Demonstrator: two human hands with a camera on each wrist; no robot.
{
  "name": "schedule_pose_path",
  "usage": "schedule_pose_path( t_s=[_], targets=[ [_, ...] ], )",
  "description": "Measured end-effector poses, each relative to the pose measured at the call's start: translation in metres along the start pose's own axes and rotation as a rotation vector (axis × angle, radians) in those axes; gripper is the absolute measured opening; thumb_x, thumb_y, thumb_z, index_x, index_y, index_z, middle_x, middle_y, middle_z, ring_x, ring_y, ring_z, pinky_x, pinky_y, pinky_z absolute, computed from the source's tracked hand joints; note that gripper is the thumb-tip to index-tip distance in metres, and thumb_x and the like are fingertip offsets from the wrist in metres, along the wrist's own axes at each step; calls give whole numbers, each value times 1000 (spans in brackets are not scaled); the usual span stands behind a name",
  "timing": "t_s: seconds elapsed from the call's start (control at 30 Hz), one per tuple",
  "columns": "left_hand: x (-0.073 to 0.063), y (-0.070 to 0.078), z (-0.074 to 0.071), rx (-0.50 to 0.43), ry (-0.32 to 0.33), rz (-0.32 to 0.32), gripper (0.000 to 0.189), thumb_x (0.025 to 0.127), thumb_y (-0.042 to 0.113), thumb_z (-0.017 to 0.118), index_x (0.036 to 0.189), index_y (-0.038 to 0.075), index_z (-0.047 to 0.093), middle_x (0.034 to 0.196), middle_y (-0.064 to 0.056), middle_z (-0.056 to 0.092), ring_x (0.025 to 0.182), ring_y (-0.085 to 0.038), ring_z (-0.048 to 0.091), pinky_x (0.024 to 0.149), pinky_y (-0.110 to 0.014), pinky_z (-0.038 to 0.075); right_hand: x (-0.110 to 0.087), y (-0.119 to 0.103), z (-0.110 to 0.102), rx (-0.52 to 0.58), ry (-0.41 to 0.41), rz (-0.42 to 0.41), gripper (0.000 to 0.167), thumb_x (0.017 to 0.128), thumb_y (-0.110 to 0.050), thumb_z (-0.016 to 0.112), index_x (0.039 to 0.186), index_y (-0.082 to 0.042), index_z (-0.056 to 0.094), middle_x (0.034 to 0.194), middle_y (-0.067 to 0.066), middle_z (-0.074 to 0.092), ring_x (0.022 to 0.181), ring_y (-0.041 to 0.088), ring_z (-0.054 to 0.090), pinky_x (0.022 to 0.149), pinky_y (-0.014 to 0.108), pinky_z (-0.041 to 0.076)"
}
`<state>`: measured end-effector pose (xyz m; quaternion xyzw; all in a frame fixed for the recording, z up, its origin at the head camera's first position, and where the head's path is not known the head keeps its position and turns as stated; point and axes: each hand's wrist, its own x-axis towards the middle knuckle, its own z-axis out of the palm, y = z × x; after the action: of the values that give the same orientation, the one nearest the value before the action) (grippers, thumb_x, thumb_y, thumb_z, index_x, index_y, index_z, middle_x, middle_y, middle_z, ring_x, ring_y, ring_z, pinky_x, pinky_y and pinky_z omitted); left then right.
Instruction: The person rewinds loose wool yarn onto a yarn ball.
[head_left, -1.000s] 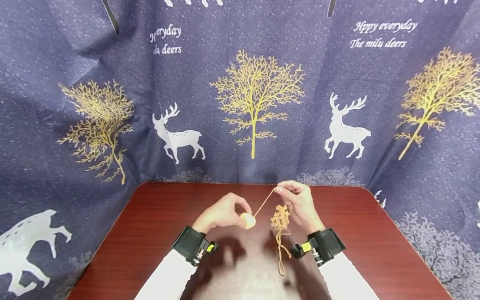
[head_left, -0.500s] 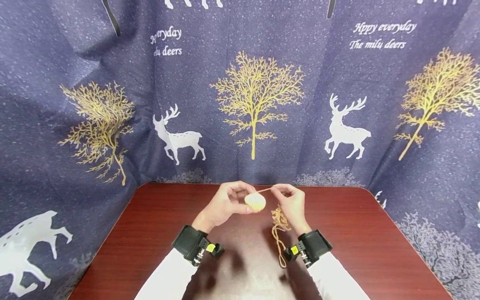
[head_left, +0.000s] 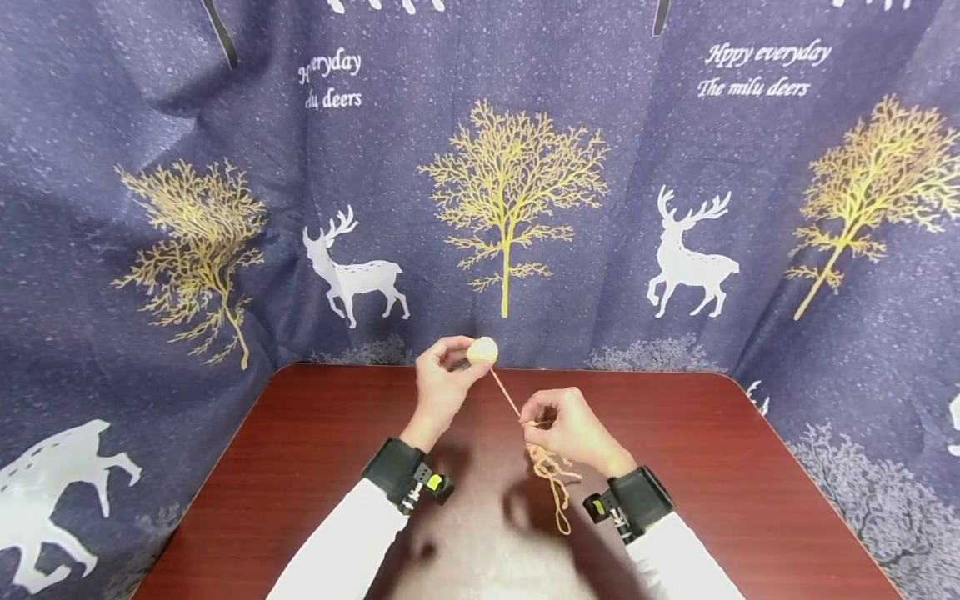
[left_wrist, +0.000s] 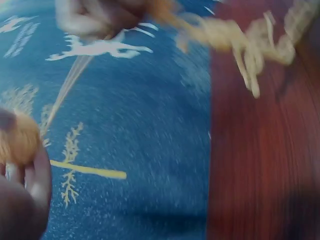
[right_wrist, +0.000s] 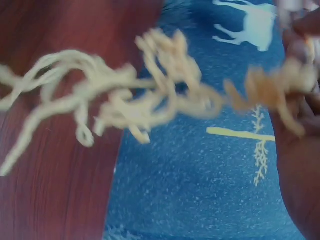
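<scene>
A small pale-yellow ball of yarn (head_left: 482, 350) is pinched between the thumb and fingers of my left hand (head_left: 441, 379), raised over the far part of the table. From it a taut strand (head_left: 505, 392) slants down to my right hand (head_left: 573, 427), whose thumb and fingers pinch the yarn. Below the right hand dangles a loose, looped tangle of the same yarn (head_left: 551, 471). In the left wrist view the ball (left_wrist: 20, 139) sits at the left edge, blurred. The right wrist view shows the tangle (right_wrist: 170, 90) trailing from the right hand's fingers.
A reddish-brown table (head_left: 300, 450) lies under both hands. Behind it hangs a dark blue curtain (head_left: 450, 275) printed with trees and deer. Black camera straps (head_left: 393, 471) circle both wrists.
My left hand has risen with the ball, up and slightly left of where it was half a second ago. My right hand dipped lower, and the strand between them now slants downward to the right.
</scene>
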<state>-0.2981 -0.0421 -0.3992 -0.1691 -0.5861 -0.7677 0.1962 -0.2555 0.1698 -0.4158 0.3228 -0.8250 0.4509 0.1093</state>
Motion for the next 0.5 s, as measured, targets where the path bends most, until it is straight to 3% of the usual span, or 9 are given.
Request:
schedule_pose_path(
  t_s=[0.1, 0.17, 0.23, 0.37, 0.43, 0.5],
  targets=[
    [-1, -11, -5, 319, -20, 158, 34, 67, -10, 80, 99, -6, 69, 95, -16, 68, 86, -26, 68, 76, -33, 62, 3, -1, -6, 184, -7, 2, 19, 76, 13, 68, 82, -5, 71, 69, 3, 66, 59, 11, 61, 53, 24, 53],
    [-2, -16, -9, 517, -81, 241, 35, 64, -7, 81, 97, -3, 69, 95, -15, 66, 86, -28, 66, 77, -36, 62, 5, 1, -8, 291, 6, -8, 18, 77, 16, 66, 82, -1, 70, 70, 6, 67, 59, 11, 60, 52, 22, 52],
    [-3, -24, -15, 691, -183, 273, 36, 61, -2, 82, 94, 4, 69, 93, -8, 65, 84, -23, 63, 74, -34, 58, 7, 9, -10, 425, 27, -8, 16, 79, 15, 63, 83, 2, 70, 72, 5, 67, 57, 9, 58, 50, 20, 49],
    [-8, -21, -18, 903, -491, 192, 34, 58, 4, 86, 86, 11, 68, 86, 2, 61, 78, -17, 58, 68, -31, 51, 10, 17, -13, 713, 107, 75, 23, 84, 14, 57, 84, -4, 71, 75, -1, 68, 58, 3, 53, 51, 14, 44],
    [-10, -17, -19, 920, -655, 137, 33, 60, 7, 88, 84, 14, 68, 83, 6, 61, 76, -13, 57, 68, -27, 50, 11, 20, -14, 858, 153, 118, 26, 88, 13, 54, 85, -7, 71, 74, -1, 66, 57, 3, 50, 50, 13, 40],
    [-12, -12, -19, 853, -813, 78, 30, 62, 6, 87, 85, 14, 69, 81, 7, 63, 75, -10, 59, 68, -24, 52, 11, 24, -16, 961, 204, 156, 29, 92, 10, 50, 85, -8, 71, 72, -2, 63, 58, 3, 49, 50, 13, 40]
  ],
)
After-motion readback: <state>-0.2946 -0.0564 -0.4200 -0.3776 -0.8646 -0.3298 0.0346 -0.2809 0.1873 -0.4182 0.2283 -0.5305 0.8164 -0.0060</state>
